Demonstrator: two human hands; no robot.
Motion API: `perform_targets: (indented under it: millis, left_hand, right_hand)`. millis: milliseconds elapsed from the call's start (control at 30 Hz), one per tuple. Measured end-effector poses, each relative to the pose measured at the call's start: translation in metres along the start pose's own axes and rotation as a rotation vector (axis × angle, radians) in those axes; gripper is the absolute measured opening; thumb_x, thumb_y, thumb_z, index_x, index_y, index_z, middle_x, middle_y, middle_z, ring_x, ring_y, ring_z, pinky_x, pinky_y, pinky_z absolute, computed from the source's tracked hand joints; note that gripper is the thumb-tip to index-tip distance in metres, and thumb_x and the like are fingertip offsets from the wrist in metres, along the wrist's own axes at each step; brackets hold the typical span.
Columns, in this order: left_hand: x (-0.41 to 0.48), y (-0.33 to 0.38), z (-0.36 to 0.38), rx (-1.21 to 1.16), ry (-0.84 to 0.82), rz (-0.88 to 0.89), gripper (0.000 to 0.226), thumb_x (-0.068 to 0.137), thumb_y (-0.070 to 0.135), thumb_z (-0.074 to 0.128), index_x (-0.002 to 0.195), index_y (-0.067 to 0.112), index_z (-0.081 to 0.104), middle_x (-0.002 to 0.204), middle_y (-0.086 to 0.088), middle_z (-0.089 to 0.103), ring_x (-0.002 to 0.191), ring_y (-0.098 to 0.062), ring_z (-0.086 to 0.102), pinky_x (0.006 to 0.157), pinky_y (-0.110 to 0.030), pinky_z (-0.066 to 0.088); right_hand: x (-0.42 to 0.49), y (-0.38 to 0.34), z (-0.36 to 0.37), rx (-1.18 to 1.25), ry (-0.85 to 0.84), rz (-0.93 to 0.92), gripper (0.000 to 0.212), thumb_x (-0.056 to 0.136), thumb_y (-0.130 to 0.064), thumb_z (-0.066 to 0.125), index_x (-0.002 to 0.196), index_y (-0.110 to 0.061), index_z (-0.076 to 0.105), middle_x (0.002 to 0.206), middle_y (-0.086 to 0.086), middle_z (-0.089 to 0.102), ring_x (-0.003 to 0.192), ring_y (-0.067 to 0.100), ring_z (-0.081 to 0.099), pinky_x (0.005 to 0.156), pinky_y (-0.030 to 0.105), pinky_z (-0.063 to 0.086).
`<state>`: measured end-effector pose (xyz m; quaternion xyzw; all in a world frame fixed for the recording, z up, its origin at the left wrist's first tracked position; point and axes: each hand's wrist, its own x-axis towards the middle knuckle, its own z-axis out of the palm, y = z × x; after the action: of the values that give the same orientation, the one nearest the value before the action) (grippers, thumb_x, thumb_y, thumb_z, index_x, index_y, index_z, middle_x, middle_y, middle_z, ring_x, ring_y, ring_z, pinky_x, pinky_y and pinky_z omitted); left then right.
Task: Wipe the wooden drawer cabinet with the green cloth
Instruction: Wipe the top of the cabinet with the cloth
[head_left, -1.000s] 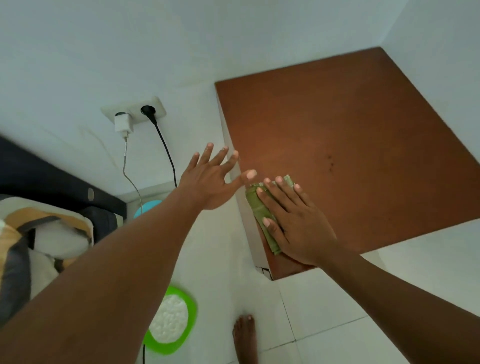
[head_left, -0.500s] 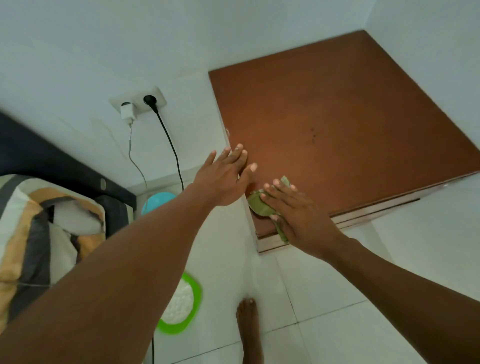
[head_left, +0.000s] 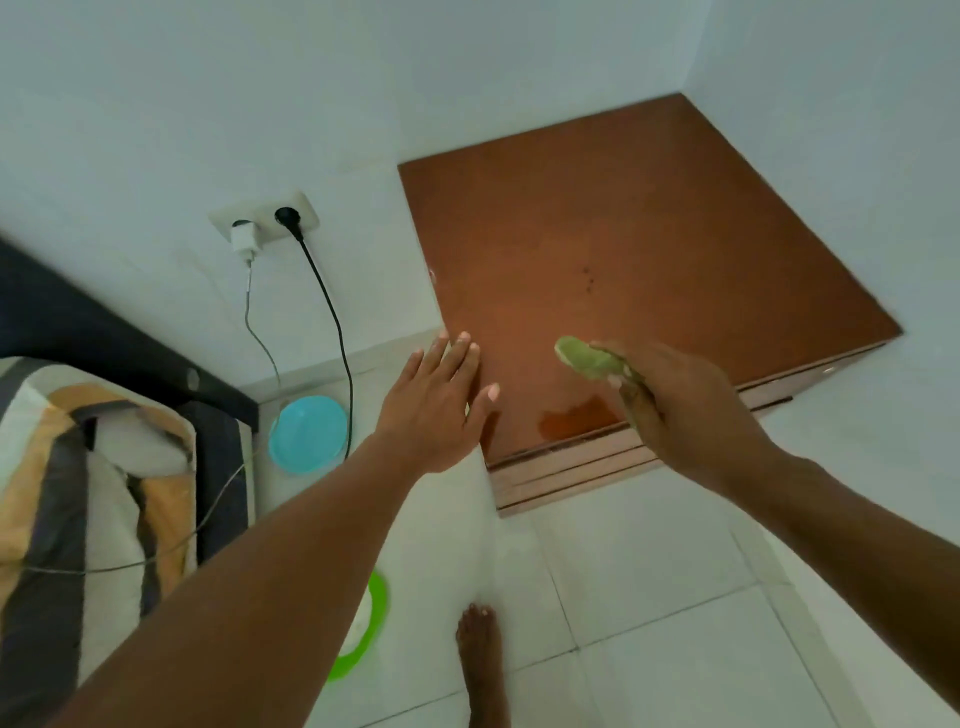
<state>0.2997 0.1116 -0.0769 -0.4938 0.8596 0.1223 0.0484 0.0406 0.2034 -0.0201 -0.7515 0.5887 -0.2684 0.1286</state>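
The wooden drawer cabinet (head_left: 649, 249) stands in the room's corner, its brown top seen from above, with a darker wet patch (head_left: 574, 418) near the front edge. My right hand (head_left: 675, 400) is raised over the front part of the top and grips the green cloth (head_left: 587, 358), bunched up and sticking out to the left. My left hand (head_left: 441, 405) is flat, fingers spread, resting at the cabinet's front left corner.
A wall socket (head_left: 265, 221) holds a white charger and a black plug, their cables hanging down. A blue lid (head_left: 307, 434) and a green-rimmed dish (head_left: 369, 623) lie on the white tiled floor. A bed with striped bedding (head_left: 88, 493) is at left. My bare foot (head_left: 480, 660) stands below.
My right hand lifted the cloth off the front left corner and moved right, now bunched in the fist. A wet patch shows where it pressed. My left hand settled at the corner.
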Motion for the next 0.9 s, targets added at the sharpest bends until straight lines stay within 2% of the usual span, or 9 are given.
perform_targets:
  millis: [67,133,233,333,467,567,700,800,900]
  left_hand:
    - [-0.013,-0.004,0.005,0.005,-0.027,-0.007,0.075,0.099,0.060,0.005,0.162,0.019,0.009,0.170,0.001,0.002,0.156,-0.019,-0.005,0.126,-0.040,-0.001]
    - [-0.016,-0.013,0.006,0.013,-0.053,0.014,0.071,0.101,0.059,0.008,0.162,0.022,0.006,0.170,0.004,0.000,0.156,-0.018,-0.007,0.127,-0.040,0.000]
    - [-0.011,-0.027,0.005,0.035,-0.038,0.070,0.071,0.100,0.060,0.005,0.162,0.024,0.011,0.170,0.006,0.004,0.156,-0.018,-0.003,0.127,-0.042,0.005]
    - [-0.005,-0.041,0.003,0.028,-0.029,0.123,0.070,0.101,0.058,0.004,0.162,0.025,0.012,0.170,0.007,0.006,0.156,-0.018,-0.002,0.127,-0.044,0.007]
    - [0.003,-0.060,0.006,0.022,-0.010,0.175,0.066,0.103,0.055,0.011,0.162,0.024,0.008,0.170,0.006,0.004,0.156,-0.018,-0.003,0.127,-0.043,0.007]
    - [0.014,-0.072,0.008,-0.069,0.005,0.088,0.068,0.104,0.057,0.012,0.162,0.025,0.002,0.170,0.007,-0.001,0.156,-0.016,-0.007,0.127,-0.043,0.006]
    - [0.028,-0.081,0.009,-0.115,-0.040,0.126,0.070,0.103,0.059,0.012,0.162,0.025,-0.002,0.170,0.006,-0.005,0.156,-0.016,-0.007,0.127,-0.042,0.005]
    - [0.032,-0.080,0.016,-0.168,-0.086,0.138,0.069,0.103,0.056,0.014,0.161,0.025,-0.008,0.169,0.007,-0.011,0.156,-0.015,-0.008,0.127,-0.041,0.003]
    - [0.034,-0.081,0.023,-0.201,-0.114,0.143,0.072,0.099,0.054,0.012,0.160,0.024,-0.010,0.169,0.007,-0.015,0.155,-0.014,-0.008,0.127,-0.040,0.004]
  right_hand:
    - [0.030,0.004,0.013,0.003,-0.027,0.106,0.035,0.105,-0.024,0.046,0.137,-0.017,0.058,0.103,-0.003,0.064,0.086,0.016,0.060,0.072,0.026,0.045]
    - [0.044,0.003,0.036,-0.043,-0.188,0.185,0.039,0.105,-0.020,0.049,0.144,-0.018,0.052,0.130,0.006,0.065,0.113,0.023,0.062,0.095,0.035,0.050]
    - [0.040,-0.012,0.069,-0.199,-0.341,0.132,0.048,0.099,-0.008,0.058,0.146,-0.017,0.051,0.154,0.007,0.050,0.144,0.027,0.045,0.113,0.044,0.042]
    - [0.035,-0.031,0.064,-0.207,-0.419,0.022,0.045,0.090,-0.002,0.067,0.133,-0.017,0.064,0.131,0.011,0.068,0.118,0.034,0.066,0.087,0.047,0.059]
    - [0.097,-0.033,0.041,-0.091,-0.497,0.194,0.033,0.106,-0.018,0.047,0.136,-0.023,0.058,0.111,0.005,0.067,0.090,0.020,0.062,0.073,0.028,0.051]
    - [0.171,-0.022,0.055,-0.037,-0.197,0.190,0.027,0.104,-0.018,0.050,0.129,-0.021,0.061,0.108,0.003,0.067,0.090,0.019,0.062,0.078,0.033,0.053]
    - [0.265,-0.005,0.102,-0.037,-0.191,0.172,0.027,0.103,-0.017,0.048,0.126,-0.018,0.062,0.115,0.008,0.067,0.105,0.032,0.063,0.089,0.042,0.052]
    - [0.279,0.007,0.143,-0.123,-0.393,0.147,0.048,0.105,-0.024,0.045,0.153,-0.024,0.042,0.161,0.007,0.039,0.151,0.030,0.029,0.122,0.044,0.022]
    - [0.261,0.014,0.162,-0.224,-0.363,0.064,0.058,0.105,-0.033,0.035,0.161,-0.032,0.019,0.171,-0.006,0.011,0.159,0.020,0.001,0.126,0.045,0.001]
